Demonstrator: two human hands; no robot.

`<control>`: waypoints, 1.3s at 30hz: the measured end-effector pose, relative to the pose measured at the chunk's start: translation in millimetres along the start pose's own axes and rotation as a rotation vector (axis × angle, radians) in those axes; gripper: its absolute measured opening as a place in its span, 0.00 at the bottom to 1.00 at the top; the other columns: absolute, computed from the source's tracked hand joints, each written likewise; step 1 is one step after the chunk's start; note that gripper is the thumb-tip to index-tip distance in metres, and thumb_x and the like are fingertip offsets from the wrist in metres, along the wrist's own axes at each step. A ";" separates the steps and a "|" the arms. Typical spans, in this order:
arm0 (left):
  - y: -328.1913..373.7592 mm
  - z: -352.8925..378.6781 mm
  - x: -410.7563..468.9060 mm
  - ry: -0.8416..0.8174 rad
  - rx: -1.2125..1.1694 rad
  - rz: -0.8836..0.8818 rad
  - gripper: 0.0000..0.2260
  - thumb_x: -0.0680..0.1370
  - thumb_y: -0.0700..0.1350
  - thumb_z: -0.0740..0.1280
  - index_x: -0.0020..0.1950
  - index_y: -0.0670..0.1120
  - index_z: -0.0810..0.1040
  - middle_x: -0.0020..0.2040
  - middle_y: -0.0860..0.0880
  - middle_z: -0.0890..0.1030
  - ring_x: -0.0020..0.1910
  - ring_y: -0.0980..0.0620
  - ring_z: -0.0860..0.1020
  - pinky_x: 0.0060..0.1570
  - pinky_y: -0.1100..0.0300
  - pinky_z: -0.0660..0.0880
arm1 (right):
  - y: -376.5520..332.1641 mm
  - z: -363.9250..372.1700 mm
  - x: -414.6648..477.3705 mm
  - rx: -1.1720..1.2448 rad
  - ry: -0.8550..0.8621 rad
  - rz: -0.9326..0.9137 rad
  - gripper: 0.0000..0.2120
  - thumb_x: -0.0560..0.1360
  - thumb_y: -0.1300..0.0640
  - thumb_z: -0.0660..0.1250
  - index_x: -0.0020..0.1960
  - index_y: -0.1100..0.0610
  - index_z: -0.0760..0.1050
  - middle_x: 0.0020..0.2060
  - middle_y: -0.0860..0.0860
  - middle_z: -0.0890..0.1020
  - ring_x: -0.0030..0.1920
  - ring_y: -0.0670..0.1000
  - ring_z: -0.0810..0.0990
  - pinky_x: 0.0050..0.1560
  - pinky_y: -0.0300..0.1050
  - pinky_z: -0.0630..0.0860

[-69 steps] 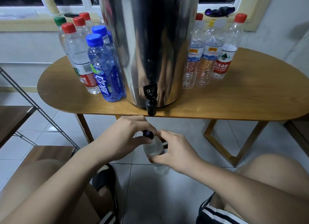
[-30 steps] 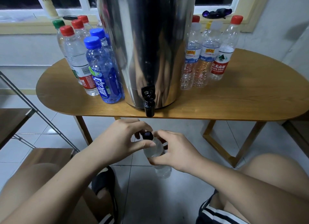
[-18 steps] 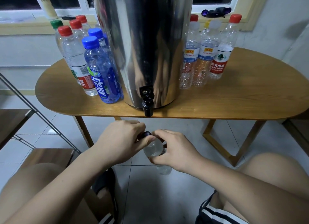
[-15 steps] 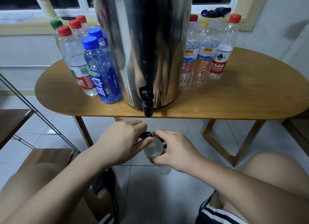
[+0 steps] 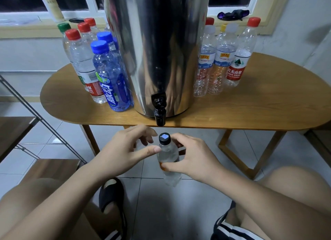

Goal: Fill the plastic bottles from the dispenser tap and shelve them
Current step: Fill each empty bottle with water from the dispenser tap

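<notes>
bottle (image 5: 168,153) just below table edge (image 5: 232,128)

The oval wooden tabletop (image 5: 268,105) carries a steel dispenser (image 5: 157,52), with capped bottles (image 5: 111,78) at its 9 o'clock and clear bottles (image 5: 222,60) at its 3 o'clock.

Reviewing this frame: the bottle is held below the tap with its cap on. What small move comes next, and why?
Probably carry the bottle toward the shelf at left. Its black cap is on, the left hand is open beside the neck, and the right hand grips the body, so capping looks finished.
</notes>
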State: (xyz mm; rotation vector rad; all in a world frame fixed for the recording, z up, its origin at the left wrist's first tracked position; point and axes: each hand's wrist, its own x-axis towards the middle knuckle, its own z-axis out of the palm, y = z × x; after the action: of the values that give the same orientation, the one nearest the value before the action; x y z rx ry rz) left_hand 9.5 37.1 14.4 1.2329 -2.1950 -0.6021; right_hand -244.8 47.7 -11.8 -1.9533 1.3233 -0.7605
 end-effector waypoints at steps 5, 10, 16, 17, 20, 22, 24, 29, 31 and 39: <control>-13.2 7.1 -9.3 -0.102 -0.062 -0.068 0.25 0.74 0.68 0.78 0.66 0.61 0.78 0.57 0.62 0.83 0.60 0.55 0.83 0.52 0.56 0.81 | -6.6 -9.0 -4.0 0.083 0.048 -0.004 0.25 0.67 0.50 0.86 0.60 0.42 0.81 0.53 0.36 0.85 0.56 0.41 0.84 0.56 0.44 0.83; -11.3 28.9 -11.2 -0.139 -0.104 -0.086 0.29 0.71 0.64 0.82 0.68 0.61 0.76 0.60 0.63 0.83 0.62 0.58 0.81 0.55 0.57 0.81 | -13.0 -12.9 -6.4 0.159 0.081 -0.037 0.28 0.67 0.50 0.87 0.63 0.42 0.81 0.55 0.37 0.86 0.60 0.43 0.83 0.58 0.45 0.84; -2.2 48.1 -8.4 -0.112 -0.144 -0.088 0.26 0.73 0.64 0.81 0.65 0.55 0.77 0.54 0.59 0.85 0.55 0.54 0.83 0.52 0.52 0.81 | -14.3 -14.2 -7.7 0.220 0.066 -0.067 0.27 0.69 0.51 0.86 0.64 0.43 0.80 0.56 0.38 0.86 0.61 0.45 0.83 0.59 0.43 0.83; -2.7 47.9 -7.7 -0.110 -0.132 -0.093 0.25 0.73 0.63 0.81 0.64 0.56 0.78 0.53 0.58 0.85 0.53 0.53 0.83 0.50 0.50 0.81 | -14.2 -14.4 -7.6 0.217 0.050 -0.068 0.28 0.69 0.50 0.86 0.65 0.42 0.80 0.57 0.38 0.85 0.62 0.44 0.83 0.59 0.42 0.82; -4.5 41.5 -7.3 -0.113 -0.103 -0.108 0.24 0.71 0.61 0.83 0.60 0.56 0.79 0.50 0.58 0.85 0.48 0.52 0.84 0.45 0.49 0.81 | -13.4 -14.0 -5.6 0.225 -0.010 -0.062 0.29 0.69 0.48 0.86 0.66 0.40 0.78 0.60 0.38 0.84 0.65 0.44 0.81 0.61 0.46 0.82; -5.2 32.9 -7.8 -0.103 -0.093 -0.106 0.21 0.71 0.58 0.84 0.57 0.57 0.79 0.49 0.59 0.85 0.46 0.54 0.83 0.43 0.59 0.78 | -11.2 -14.2 -3.8 0.235 -0.033 -0.063 0.30 0.69 0.47 0.86 0.67 0.39 0.77 0.61 0.38 0.84 0.67 0.43 0.80 0.63 0.48 0.82; -3.9 20.5 -7.6 -0.069 -0.105 -0.119 0.20 0.70 0.54 0.86 0.55 0.58 0.79 0.47 0.59 0.85 0.43 0.56 0.82 0.40 0.64 0.75 | -7.9 -14.6 -1.9 0.234 -0.051 -0.054 0.32 0.69 0.45 0.86 0.69 0.38 0.76 0.62 0.39 0.83 0.67 0.43 0.80 0.64 0.51 0.82; -2.7 -13.2 -2.3 0.118 -0.187 -0.202 0.26 0.68 0.50 0.87 0.61 0.50 0.80 0.50 0.52 0.88 0.46 0.47 0.85 0.49 0.48 0.81 | 7.5 -7.4 2.6 0.230 -0.051 -0.005 0.28 0.73 0.46 0.83 0.70 0.44 0.78 0.57 0.41 0.85 0.60 0.46 0.84 0.58 0.51 0.84; -3.7 -27.6 -1.0 0.201 -0.268 -0.195 0.30 0.67 0.53 0.87 0.64 0.51 0.80 0.53 0.50 0.88 0.50 0.43 0.86 0.54 0.43 0.83 | 12.5 -4.7 4.5 0.204 -0.066 0.014 0.25 0.74 0.48 0.82 0.69 0.46 0.80 0.56 0.42 0.85 0.58 0.45 0.84 0.58 0.48 0.84; -20.1 -83.2 2.8 0.510 -0.501 -0.157 0.30 0.73 0.44 0.83 0.72 0.40 0.75 0.61 0.43 0.87 0.61 0.41 0.86 0.63 0.41 0.82 | 21.3 -0.8 9.7 0.151 -0.089 0.027 0.21 0.77 0.51 0.80 0.68 0.47 0.81 0.55 0.44 0.85 0.56 0.44 0.85 0.56 0.42 0.84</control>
State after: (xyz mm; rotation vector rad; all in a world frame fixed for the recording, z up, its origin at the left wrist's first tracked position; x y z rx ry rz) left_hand 74.9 15.4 65.2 1.1334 -1.4271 -0.7454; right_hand -254.4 32.5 -26.8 -1.8255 1.2021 -0.7304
